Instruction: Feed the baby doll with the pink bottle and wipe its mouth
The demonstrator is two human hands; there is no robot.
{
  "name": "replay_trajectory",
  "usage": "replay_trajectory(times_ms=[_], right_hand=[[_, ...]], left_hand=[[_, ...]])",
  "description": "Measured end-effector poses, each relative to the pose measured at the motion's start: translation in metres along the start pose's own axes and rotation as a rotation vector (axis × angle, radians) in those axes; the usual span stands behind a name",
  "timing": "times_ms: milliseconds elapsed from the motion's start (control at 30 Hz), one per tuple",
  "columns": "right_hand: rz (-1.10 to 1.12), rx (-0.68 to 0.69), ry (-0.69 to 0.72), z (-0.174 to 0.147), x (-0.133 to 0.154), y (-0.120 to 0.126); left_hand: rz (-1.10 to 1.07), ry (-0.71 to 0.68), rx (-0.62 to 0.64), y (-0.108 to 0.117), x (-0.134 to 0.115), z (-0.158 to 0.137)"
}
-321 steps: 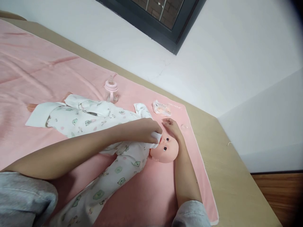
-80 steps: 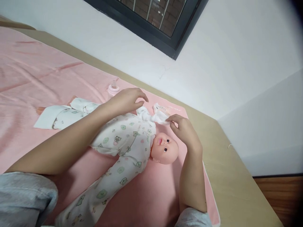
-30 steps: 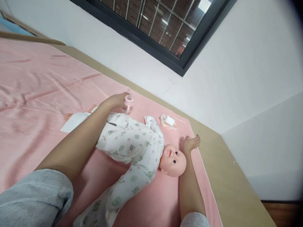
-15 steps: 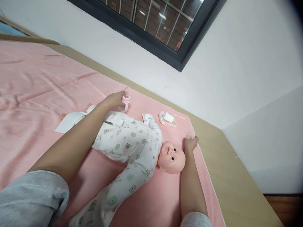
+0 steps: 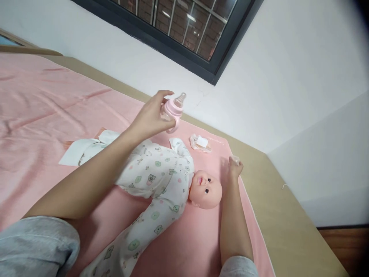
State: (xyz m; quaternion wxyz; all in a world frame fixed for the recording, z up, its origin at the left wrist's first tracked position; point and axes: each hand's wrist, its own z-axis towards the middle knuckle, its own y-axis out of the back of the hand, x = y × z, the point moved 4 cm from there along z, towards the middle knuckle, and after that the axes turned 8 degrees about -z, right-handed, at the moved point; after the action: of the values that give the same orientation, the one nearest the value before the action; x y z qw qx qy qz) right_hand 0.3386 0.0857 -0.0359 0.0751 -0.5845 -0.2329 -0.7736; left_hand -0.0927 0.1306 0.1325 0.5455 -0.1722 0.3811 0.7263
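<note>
A baby bottle (image 5: 173, 109) with a pink collar, pink handle and bare clear teat is gripped in my left hand (image 5: 151, 115), tilted and raised over the doll's body. My right hand (image 5: 235, 169) is closed around a small clear piece that looks like a bottle cap (image 5: 236, 159), beyond the top of the doll's head. Between my arms a baby doll (image 5: 206, 192) lies face up, dressed in white clothing (image 5: 158, 169) with green bear prints. My left forearm hides part of the doll's lower body.
A crinkled clear wrapper with a white piece (image 5: 201, 142) lies past the doll. The pink sheet (image 5: 184, 246) covers a wooden surface (image 5: 276, 192). Behind stand a white wall (image 5: 302, 57) and a dark-framed window (image 5: 170, 42).
My left hand has lifted the bottle off the sheet and brought it right, nearer the wall. The right hand has risen slightly with the clear piece.
</note>
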Motion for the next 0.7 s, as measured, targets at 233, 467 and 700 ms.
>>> replay_trajectory(times_ms=[233,467,700], right_hand=[[0.42,0.302,0.323,-0.063,0.127,0.015],[0.315,0.533,0.648,-0.156,0.192,0.032],[0.203,0.62,0.666,-0.182,0.192,0.026]], left_hand=[[-0.085,-0.171,0.181,-0.042,-0.035,-0.03],[-0.021,-0.203,0.264,-0.058,-0.054,-0.05],[0.012,-0.215,0.262,-0.061,-0.054,-0.051]])
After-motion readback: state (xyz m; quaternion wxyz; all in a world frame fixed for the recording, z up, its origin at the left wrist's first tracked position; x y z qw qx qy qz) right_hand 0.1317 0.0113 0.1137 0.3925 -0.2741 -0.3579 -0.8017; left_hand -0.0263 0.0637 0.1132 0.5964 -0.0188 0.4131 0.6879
